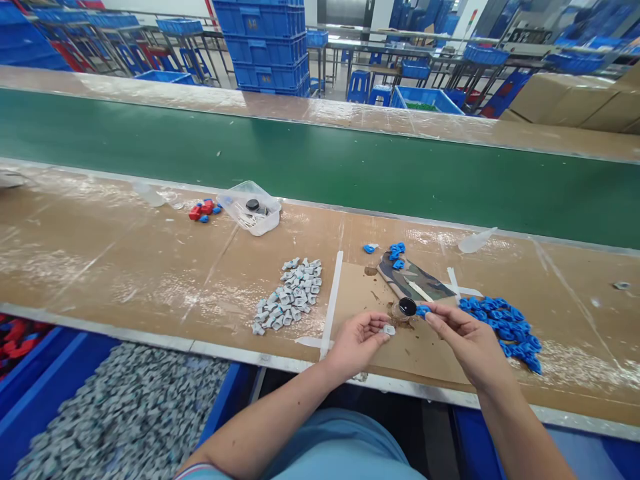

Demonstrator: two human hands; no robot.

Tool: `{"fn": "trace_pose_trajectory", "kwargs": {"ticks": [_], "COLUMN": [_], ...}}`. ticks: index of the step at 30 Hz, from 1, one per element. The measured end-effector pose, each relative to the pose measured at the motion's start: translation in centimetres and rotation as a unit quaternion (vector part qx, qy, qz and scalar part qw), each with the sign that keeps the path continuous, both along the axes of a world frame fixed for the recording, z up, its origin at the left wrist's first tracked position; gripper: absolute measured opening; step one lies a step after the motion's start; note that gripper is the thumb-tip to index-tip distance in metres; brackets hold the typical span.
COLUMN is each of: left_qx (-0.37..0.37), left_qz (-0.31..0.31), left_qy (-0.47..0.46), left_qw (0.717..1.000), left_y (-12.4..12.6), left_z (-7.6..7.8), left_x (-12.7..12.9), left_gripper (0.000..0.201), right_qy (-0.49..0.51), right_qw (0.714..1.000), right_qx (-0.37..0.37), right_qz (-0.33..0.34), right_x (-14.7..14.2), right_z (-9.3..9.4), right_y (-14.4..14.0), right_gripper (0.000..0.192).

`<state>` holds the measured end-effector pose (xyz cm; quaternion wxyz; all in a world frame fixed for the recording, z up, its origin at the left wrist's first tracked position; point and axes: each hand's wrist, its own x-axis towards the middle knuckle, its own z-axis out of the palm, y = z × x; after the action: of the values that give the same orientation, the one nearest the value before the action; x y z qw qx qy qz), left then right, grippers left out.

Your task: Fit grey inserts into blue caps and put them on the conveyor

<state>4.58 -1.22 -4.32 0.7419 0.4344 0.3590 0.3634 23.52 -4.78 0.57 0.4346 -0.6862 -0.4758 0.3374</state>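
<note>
My left hand pinches a small grey plastic part at its fingertips. My right hand holds a small blue plastic part just above a little round jar with a dark opening. The two hands are close together over a brown cardboard sheet. A pile of grey parts lies to the left of my left hand. A heap of blue parts lies just right of my right hand.
A camouflage-patterned flat piece with a few blue parts lies behind the jar. A clear plastic tub and red and blue parts sit further left. A green conveyor belt runs behind. A blue bin of grey parts stands below left.
</note>
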Motion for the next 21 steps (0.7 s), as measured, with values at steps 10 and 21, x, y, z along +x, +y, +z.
{"fn": "trace_pose_trajectory", "kwargs": {"ticks": [10, 21], "left_qx": [0.001, -0.005], "left_qz": [-0.022, -0.07], "left_qy": [-0.044, -0.042], "left_qw": [0.999, 0.997], "left_y": [0.0, -0.1], "left_z": [-0.3, -0.1], "left_x": [0.0, -0.4], "left_gripper": [0.037, 0.046], "right_qy": [-0.182, -0.225], "right_qw": [0.966, 0.936], "right_qx": [0.123, 0.132], "right_qz": [0.139, 0.236], "right_x": [-2.8, -1.7], "right_z": [-0.3, 0.1], "right_y": [-1.5, -1.0], "right_gripper": [0.022, 0.018]}}
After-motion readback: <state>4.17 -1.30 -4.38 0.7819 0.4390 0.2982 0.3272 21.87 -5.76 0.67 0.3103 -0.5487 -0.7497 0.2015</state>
